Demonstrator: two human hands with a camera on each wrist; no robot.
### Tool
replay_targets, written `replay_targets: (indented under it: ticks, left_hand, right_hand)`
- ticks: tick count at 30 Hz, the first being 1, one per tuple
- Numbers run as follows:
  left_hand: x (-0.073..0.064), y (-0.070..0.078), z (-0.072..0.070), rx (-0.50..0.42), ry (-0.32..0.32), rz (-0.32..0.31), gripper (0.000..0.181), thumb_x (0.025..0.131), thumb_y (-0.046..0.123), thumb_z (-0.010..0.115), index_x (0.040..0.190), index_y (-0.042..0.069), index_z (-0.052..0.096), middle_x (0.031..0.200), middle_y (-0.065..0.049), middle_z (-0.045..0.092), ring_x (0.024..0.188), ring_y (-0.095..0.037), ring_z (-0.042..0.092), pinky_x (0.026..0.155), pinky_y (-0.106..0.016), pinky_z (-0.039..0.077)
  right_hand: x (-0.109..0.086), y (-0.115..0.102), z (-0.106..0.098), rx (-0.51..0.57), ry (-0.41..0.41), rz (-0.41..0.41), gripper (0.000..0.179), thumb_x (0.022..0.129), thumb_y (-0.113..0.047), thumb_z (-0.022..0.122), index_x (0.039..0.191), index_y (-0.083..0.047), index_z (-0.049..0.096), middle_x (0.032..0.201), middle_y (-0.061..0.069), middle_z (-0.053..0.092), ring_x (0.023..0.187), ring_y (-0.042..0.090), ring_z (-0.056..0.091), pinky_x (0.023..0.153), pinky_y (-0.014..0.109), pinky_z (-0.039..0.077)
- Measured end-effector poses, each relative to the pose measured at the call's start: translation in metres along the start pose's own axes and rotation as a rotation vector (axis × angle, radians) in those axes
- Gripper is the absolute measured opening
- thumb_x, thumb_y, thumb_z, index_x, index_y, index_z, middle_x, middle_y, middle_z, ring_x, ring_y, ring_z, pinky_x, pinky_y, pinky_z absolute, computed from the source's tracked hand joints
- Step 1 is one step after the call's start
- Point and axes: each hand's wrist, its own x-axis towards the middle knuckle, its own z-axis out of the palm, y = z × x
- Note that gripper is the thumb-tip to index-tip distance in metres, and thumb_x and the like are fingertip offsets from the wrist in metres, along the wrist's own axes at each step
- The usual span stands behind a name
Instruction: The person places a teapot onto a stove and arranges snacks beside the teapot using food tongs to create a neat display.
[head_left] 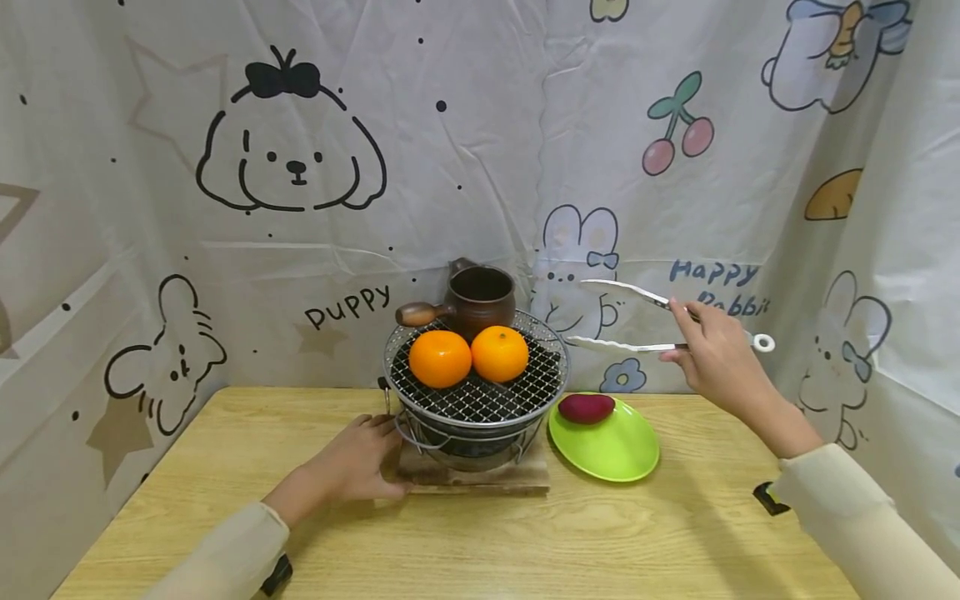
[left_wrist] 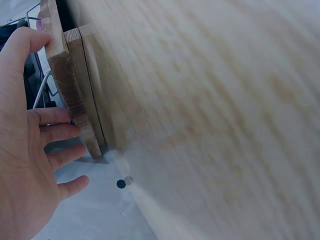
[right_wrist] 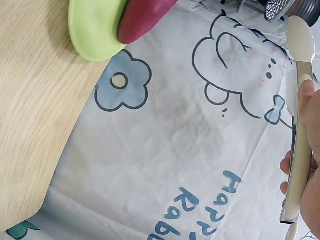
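Cartoon-printed cloth [head_left: 450, 192] hangs behind the wooden table [head_left: 480, 542], where the left hand [head_left: 356, 458], fingers apart, rests against the left end of a board [head_left: 480, 482], probably to steady the grill [head_left: 483, 404] upon it. Ahead and right of that hand, two oranges [head_left: 440, 359] and a brown pot [head_left: 487, 308] sit on the grill, while the right hand [head_left: 720, 358] is clamped round tongs [head_left: 647, 347] well behind their spread tips, apparently for reach; below and left of it lies a green plate [head_left: 611, 450] carrying a purple sweet potato [head_left: 585, 408].

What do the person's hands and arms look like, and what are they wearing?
The left hand and right hand wear no gloves. Plain, pale cream sleeves end short of them. A small black piece shows beside each sleeve.
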Motion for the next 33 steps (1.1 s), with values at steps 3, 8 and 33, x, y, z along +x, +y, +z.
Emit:
replay_targets:
  ticks: [3, 8, 33]
  left_hand:
    - [-0.001, 0.000, -0.001, -0.007, -0.018, -0.011, 0.080, 0.077, 0.064, 0.069, 0.128, 0.003, 0.065, 0.126, -0.012, 0.069, 0.117, -0.032, 0.065, 0.098, -0.050, 0.052]
    - [-0.001, 0.000, -0.001, -0.014, -0.038, -0.028, 0.081, 0.078, 0.064, 0.068, 0.130, 0.002, 0.064, 0.129, -0.014, 0.068, 0.119, -0.034, 0.064, 0.099, -0.051, 0.051]
    - [-0.002, 0.003, 0.001, -0.008, -0.026, -0.033, 0.080, 0.078, 0.064, 0.067, 0.128, 0.002, 0.064, 0.121, -0.010, 0.070, 0.112, -0.030, 0.064, 0.095, -0.046, 0.053]
  right_hand:
    - [-0.002, 0.003, 0.004, -0.008, -0.009, -0.013, 0.081, 0.099, -0.057, 0.031, 0.146, 0.007, 0.047, 0.123, 0.035, 0.057, 0.109, 0.053, 0.055, 0.091, 0.071, 0.045]
    - [-0.004, 0.006, 0.006, -0.041, -0.059, -0.009, 0.073, 0.099, -0.050, 0.046, 0.144, 0.007, 0.049, 0.125, 0.035, 0.057, 0.112, 0.053, 0.054, 0.094, 0.070, 0.044]
    - [-0.015, -0.014, 0.005, -0.111, -0.315, -0.098, 0.066, 0.079, -0.023, 0.084, 0.135, 0.003, 0.059, 0.122, 0.026, 0.063, 0.113, 0.043, 0.060, 0.099, 0.061, 0.048]
